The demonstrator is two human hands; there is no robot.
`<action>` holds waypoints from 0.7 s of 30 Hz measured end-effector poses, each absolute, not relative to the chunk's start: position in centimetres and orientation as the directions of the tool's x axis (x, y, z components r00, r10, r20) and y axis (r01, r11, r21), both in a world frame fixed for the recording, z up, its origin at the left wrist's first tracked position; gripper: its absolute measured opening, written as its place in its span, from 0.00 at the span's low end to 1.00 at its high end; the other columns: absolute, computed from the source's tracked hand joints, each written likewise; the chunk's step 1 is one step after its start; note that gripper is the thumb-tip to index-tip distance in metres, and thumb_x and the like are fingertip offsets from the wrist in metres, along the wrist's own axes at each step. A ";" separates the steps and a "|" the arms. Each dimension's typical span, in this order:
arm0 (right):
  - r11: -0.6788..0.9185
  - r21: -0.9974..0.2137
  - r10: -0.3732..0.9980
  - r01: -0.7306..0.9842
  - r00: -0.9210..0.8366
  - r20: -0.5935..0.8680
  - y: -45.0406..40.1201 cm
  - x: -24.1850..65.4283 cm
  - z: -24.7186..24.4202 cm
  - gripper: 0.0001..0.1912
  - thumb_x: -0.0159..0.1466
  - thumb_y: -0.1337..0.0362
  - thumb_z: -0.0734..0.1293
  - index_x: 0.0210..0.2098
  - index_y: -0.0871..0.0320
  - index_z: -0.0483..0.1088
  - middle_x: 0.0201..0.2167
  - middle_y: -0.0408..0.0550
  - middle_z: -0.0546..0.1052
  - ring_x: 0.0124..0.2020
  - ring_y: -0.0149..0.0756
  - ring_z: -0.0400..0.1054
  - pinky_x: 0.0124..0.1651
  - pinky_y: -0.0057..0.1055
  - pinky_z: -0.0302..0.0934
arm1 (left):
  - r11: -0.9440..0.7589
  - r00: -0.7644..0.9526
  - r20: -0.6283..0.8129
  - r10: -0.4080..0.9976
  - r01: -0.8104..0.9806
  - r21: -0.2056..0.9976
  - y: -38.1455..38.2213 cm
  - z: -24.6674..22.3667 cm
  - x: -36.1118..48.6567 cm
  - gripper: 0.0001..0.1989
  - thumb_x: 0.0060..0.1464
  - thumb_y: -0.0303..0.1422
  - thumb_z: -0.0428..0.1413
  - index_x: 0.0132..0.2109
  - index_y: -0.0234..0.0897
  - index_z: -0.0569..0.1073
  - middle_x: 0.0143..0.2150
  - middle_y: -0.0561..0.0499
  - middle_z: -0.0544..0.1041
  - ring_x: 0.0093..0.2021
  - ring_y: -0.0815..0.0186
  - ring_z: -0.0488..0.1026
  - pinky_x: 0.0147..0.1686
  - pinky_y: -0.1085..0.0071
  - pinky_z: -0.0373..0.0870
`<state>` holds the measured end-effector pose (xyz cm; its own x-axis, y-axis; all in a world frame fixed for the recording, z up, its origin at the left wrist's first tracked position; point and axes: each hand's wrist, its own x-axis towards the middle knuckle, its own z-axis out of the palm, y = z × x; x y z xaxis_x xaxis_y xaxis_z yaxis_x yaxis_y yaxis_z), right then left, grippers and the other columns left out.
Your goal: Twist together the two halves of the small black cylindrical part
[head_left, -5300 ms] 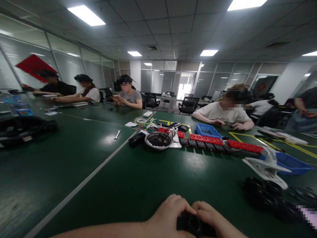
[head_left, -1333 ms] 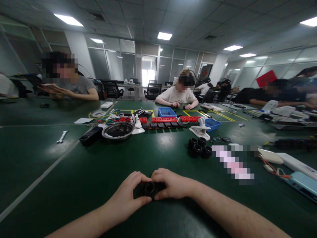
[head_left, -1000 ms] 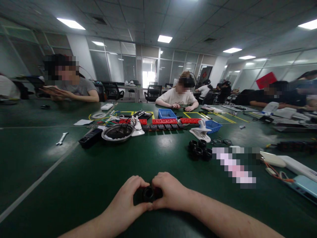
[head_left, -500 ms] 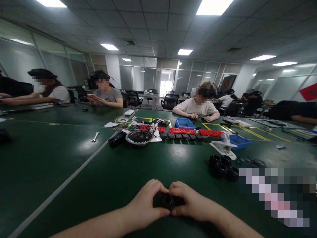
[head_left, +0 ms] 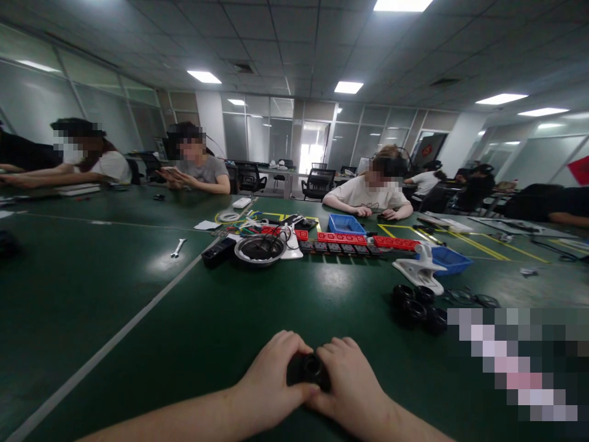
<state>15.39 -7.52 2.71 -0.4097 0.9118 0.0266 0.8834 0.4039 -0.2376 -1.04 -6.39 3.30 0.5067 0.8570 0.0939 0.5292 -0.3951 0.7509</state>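
Office room with glass partitions and ceiling lights; people sit around a large green table point(head_left: 184, 319). At its near side, left hand point(head_left: 276, 374) and right hand point(head_left: 352, 387) close around a small black ring-shaped part point(head_left: 311, 367).

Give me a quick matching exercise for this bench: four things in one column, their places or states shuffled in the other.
1. small black part with a round opening
2. silver metal wrench
3. round silver metal bowl
4. white plastic clamp-like part

A. beside a blue plastic tray
B. between the left hand and right hand
C. has dark contents
D. left of the long grey line

Pairs: 1-B, 2-D, 3-C, 4-A
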 end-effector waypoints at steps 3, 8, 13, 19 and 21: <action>0.473 -0.352 0.867 0.808 -0.498 0.022 -7.1 16.4 3.6 0.26 0.45 0.49 0.72 0.39 0.57 0.68 0.37 0.47 0.71 0.38 0.41 0.62 0.41 0.37 0.54 | -0.400 0.563 0.088 0.822 0.460 0.793 -6.0 3.4 -1.3 0.15 0.40 0.24 0.60 0.37 0.37 0.68 0.37 0.53 0.67 0.39 0.63 0.65 0.39 0.70 0.61; 0.571 -0.544 0.697 0.615 -0.713 -0.074 -5.6 18.7 4.4 0.19 0.50 0.60 0.72 0.40 0.56 0.69 0.38 0.44 0.68 0.41 0.36 0.61 0.43 0.32 0.55 | -0.397 0.629 0.048 0.776 0.429 0.811 -5.9 3.9 -1.4 0.16 0.40 0.24 0.61 0.39 0.39 0.70 0.37 0.54 0.67 0.39 0.64 0.65 0.37 0.72 0.61; 0.615 -0.502 0.699 0.608 -0.715 -0.010 -5.3 18.8 3.7 0.15 0.47 0.58 0.74 0.30 0.58 0.69 0.30 0.40 0.68 0.35 0.33 0.61 0.38 0.29 0.55 | -0.398 0.616 0.044 0.787 0.453 0.798 -6.7 4.1 -1.0 0.14 0.39 0.25 0.62 0.36 0.37 0.70 0.36 0.54 0.68 0.38 0.64 0.65 0.36 0.72 0.61; 0.561 -0.305 0.815 0.770 -0.579 0.036 -6.6 16.9 3.0 0.18 0.45 0.50 0.71 0.25 0.58 0.67 0.23 0.40 0.69 0.28 0.33 0.61 0.32 0.29 0.53 | -0.384 0.522 0.071 0.850 0.523 0.761 -7.1 3.5 -0.6 0.11 0.40 0.26 0.60 0.33 0.36 0.68 0.34 0.53 0.67 0.37 0.63 0.65 0.35 0.71 0.60; 0.491 -0.226 0.867 0.841 -0.496 0.037 -7.2 16.1 2.9 0.18 0.45 0.51 0.70 0.26 0.58 0.68 0.25 0.43 0.71 0.29 0.36 0.63 0.33 0.31 0.53 | -0.393 0.495 0.094 0.863 0.545 0.741 -7.1 3.2 -0.6 0.10 0.41 0.25 0.59 0.33 0.36 0.67 0.34 0.53 0.67 0.37 0.63 0.64 0.35 0.70 0.60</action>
<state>16.09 -7.24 2.89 -0.4963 0.8674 0.0366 0.8412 0.4910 -0.2264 -0.59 -7.08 3.20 0.4955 0.8635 0.0943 0.5445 -0.3934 0.7408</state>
